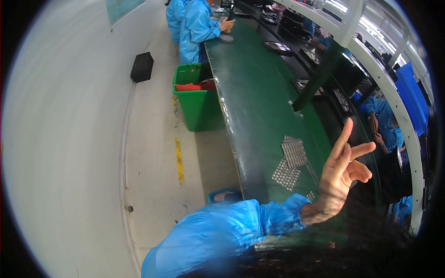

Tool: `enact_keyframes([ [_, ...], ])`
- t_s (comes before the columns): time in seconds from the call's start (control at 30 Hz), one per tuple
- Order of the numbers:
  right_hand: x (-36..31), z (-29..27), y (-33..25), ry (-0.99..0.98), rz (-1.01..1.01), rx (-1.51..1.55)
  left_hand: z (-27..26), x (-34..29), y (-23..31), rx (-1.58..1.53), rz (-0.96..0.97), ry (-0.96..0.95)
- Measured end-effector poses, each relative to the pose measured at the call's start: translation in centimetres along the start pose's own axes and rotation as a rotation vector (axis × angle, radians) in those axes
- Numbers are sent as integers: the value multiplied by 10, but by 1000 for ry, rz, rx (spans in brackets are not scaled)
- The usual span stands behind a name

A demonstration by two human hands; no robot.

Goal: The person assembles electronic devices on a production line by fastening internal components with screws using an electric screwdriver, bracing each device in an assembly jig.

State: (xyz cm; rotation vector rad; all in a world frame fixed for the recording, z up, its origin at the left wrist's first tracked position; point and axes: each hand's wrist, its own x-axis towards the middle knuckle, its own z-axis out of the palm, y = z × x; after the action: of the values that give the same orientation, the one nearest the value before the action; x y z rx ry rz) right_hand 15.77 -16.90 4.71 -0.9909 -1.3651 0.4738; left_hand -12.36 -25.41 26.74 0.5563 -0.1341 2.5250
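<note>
Blurred dark hair veils the lower edge, hiding part of the green table, and crops up to the left sleeve, itself cut off there. The cuff partly covers a grid-patterned piece; a co-worker, cropped above, holds a dark object too small to identify.

I count one left hand, at least three gridded sheets (the overlap makes the exact number hard to tell), one green bin, one black box, one shoe, and two co-workers beyond the bin.
</note>
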Motion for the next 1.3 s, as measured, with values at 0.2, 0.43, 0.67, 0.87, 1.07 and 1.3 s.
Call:
enact_keyframes([
  [0.2,5,14,-26,82,213,193,-9,8,-13,39,8,14],
  [0.43,-4,-5,-3,25,193,188,-35,28,-42,123,2,53],
  [0.67,-3,4,-14,128,225,146,-71,23,-134,264,-257,158],
  [0.87,1,11,-22,125,337,220,-152,-35,-228,536,-824,177],
  [1.07,2,2,-16,130,413,393,-195,-95,-280,680,-1166,34],
  [1.3,11,-4,-37,99,415,608,-184,-133,-312,698,-1132,-166],
])
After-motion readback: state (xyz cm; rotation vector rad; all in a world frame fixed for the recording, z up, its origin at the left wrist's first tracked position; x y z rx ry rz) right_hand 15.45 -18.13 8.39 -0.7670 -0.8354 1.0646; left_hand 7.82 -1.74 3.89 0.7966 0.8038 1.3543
